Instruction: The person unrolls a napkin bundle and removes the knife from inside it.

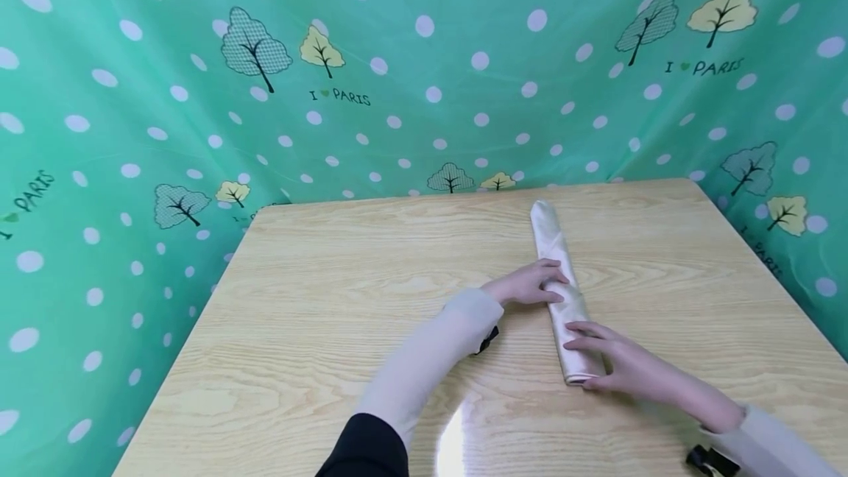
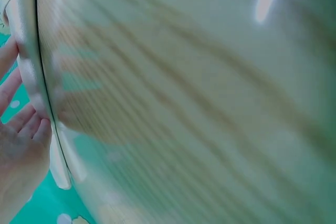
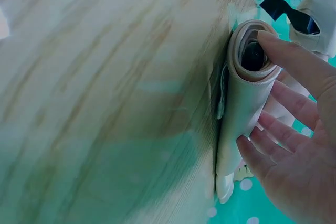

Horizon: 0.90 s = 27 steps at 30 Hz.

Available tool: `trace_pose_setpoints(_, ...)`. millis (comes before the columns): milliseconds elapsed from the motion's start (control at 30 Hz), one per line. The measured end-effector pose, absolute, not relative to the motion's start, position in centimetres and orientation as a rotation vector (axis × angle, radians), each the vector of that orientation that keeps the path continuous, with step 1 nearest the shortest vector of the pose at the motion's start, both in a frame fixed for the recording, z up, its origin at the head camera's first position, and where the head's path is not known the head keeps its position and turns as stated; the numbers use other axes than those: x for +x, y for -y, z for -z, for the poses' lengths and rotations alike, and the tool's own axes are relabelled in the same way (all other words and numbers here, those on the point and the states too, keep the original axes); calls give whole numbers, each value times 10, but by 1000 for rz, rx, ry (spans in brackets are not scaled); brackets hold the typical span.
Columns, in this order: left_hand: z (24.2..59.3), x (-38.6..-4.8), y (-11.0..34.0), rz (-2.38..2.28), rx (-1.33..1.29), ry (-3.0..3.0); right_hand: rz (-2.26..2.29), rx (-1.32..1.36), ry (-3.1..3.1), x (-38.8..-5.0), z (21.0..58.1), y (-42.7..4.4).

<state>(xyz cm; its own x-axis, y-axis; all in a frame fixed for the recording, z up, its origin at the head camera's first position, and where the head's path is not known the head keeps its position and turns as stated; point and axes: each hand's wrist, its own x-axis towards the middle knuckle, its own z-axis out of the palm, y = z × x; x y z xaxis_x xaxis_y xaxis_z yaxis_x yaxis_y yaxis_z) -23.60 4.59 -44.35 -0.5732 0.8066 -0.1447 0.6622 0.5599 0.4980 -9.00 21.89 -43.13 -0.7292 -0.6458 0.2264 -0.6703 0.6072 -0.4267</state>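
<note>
A long roll of shiny cream cloth (image 1: 548, 238) lies on the wooden table, pointing away from me. At its near end, the right wrist view shows wound layers around a dark round thing (image 3: 254, 56); what that is I cannot tell. My left hand (image 1: 526, 284) rests its fingers on the middle of the roll, coming from the left. My right hand (image 1: 626, 363) holds the near end from the right, fingers spread over the side and thumb at the wound opening. In the left wrist view, the left fingers (image 2: 26, 121) touch the cloth.
The pale wood-grain table (image 1: 298, 300) reaches back to a green dotted curtain (image 1: 397, 94) with printed trees, which also hangs along both sides. A bright glare spot (image 1: 452, 440) marks the table's near part.
</note>
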Motion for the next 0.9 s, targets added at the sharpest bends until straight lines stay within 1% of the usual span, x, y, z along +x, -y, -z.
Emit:
trace_pose_setpoints(333, 444, -234, -54, -546, 1164, -2448, -804, 1107, 2835, -89, 432, -227)
trace_pose_setpoints(900, 441, -233, -54, -574, 1109, -2430, -871, 956, 2832, -82, 427, -213)
